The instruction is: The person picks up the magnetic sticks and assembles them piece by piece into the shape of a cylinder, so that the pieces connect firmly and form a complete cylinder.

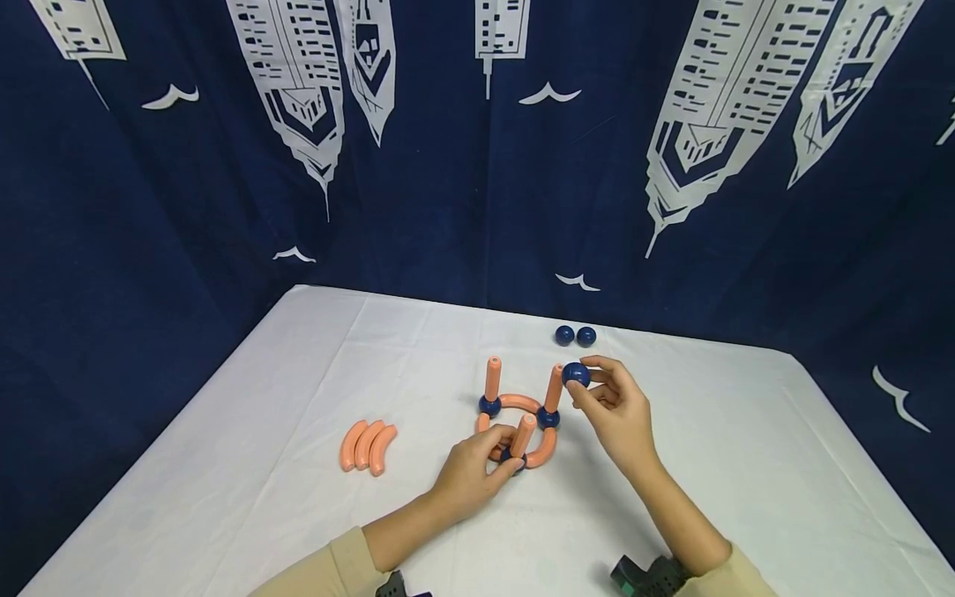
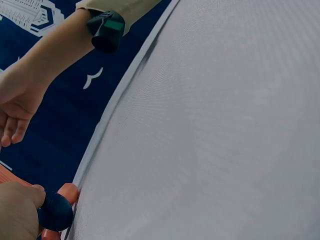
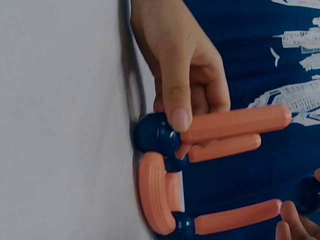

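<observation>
A ring of curved orange rods [image 1: 520, 401] joined by blue balls lies on the table. Three straight orange rods [image 1: 493, 379] rise from its balls. My left hand [image 1: 472, 471] grips the near joint ball [image 3: 157, 134], thumb against it at the foot of the near upright rod [image 3: 235, 123]. In my right hand [image 1: 621, 414], thumb and fingers pinch a loose blue ball [image 1: 576, 375]. That ball is beside the top of the right upright rod [image 1: 554, 388]; I cannot tell whether they touch. The left wrist view shows the gripped joint ball [image 2: 56, 212] only partly.
Two blue balls [image 1: 575, 336] rest near the table's back edge. Several curved orange rods [image 1: 363, 446] lie side by side to the left of the ring. A white cloth [image 1: 224, 497] covers the table, and a dark blue patterned curtain [image 1: 448, 207] hangs behind it.
</observation>
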A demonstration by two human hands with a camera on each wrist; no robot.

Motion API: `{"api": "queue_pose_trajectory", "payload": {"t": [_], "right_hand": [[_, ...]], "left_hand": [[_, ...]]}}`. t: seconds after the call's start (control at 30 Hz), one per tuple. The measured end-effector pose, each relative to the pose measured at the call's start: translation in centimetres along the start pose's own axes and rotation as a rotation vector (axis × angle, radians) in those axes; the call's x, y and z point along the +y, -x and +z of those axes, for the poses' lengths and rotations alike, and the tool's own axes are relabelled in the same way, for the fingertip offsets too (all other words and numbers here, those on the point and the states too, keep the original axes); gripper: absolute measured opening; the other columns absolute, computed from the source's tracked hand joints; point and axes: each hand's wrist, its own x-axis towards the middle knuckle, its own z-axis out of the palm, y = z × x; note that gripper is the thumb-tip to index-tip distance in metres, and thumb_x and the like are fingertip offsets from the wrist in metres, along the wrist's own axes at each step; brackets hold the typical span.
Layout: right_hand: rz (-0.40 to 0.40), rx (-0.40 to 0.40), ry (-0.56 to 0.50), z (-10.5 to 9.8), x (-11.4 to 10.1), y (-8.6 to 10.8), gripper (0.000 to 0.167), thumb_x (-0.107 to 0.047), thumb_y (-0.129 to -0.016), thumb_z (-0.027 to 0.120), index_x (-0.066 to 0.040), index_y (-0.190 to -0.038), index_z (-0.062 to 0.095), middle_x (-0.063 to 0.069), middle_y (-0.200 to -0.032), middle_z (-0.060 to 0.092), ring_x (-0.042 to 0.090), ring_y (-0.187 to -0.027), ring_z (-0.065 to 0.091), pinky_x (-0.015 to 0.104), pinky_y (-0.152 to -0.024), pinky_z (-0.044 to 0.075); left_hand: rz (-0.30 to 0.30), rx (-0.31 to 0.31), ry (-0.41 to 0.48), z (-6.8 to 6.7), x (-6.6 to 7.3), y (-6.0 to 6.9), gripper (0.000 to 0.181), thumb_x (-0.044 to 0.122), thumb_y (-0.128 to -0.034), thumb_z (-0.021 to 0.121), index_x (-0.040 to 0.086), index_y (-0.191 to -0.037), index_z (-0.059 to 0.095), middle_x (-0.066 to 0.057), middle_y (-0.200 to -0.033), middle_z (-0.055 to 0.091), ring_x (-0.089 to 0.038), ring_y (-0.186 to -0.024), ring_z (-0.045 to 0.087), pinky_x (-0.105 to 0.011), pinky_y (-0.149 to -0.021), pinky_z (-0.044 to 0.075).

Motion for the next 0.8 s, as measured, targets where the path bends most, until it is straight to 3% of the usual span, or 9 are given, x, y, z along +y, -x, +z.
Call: {"api": "queue_pose_trajectory", "payload": {"t": [0.27,0.47,0.7,0.8], "right_hand": [[-0.035,-0.074,-0.094,0.5,-1.5,0.9,0.030,-0.003,-0.090,0.068,-0.001,-0.118,0.059,0.013,-0.095,0.065,0.012,-0.068,0.063,0.021,-0.058,0.048],[-0.038,-0.142,-0.111,0.9,-2.2,1.3,0.031,-0.003,-0.089,0.069,0.002,-0.119,0.060,0.013,-0.110,0.066,0.011,-0.072,0.062,0.020,-0.061,0.048],[-0.088,-0.188,-0.071,1.4,-2.6,2.0,0.032,0.000,-0.086,0.071,0.002,-0.116,0.062,0.009,-0.092,0.067,0.011,-0.078,0.062,0.021,-0.069,0.049],[-0.121,-0.203,-0.064,1.6,-2.5,2.3,0.031,0.001,-0.085,0.071,0.002,-0.115,0.062,0.006,-0.093,0.066,0.012,-0.082,0.062,0.021,-0.069,0.049]], "left_hand": [[-0.016,-0.010,0.008,0.0,0.0,0.0,0.031,0.013,-0.0883,0.072,0.008,-0.117,0.061,-0.002,-0.103,0.069,-0.011,-0.094,0.064,-0.024,-0.080,0.051],[-0.029,-0.010,0.021,0.0,0.0,0.0,0.030,0.011,-0.0879,0.072,0.008,-0.116,0.061,-0.002,-0.101,0.069,-0.011,-0.093,0.064,-0.024,-0.080,0.051],[-0.027,-0.014,0.020,0.0,0.0,0.0,0.029,0.012,-0.0880,0.073,0.009,-0.115,0.061,-0.001,-0.101,0.069,-0.011,-0.093,0.064,-0.024,-0.081,0.051],[-0.027,-0.014,0.018,0.0,0.0,-0.1,0.029,0.013,-0.0885,0.072,0.009,-0.115,0.061,-0.001,-0.101,0.069,-0.012,-0.093,0.065,-0.025,-0.082,0.051]]}}
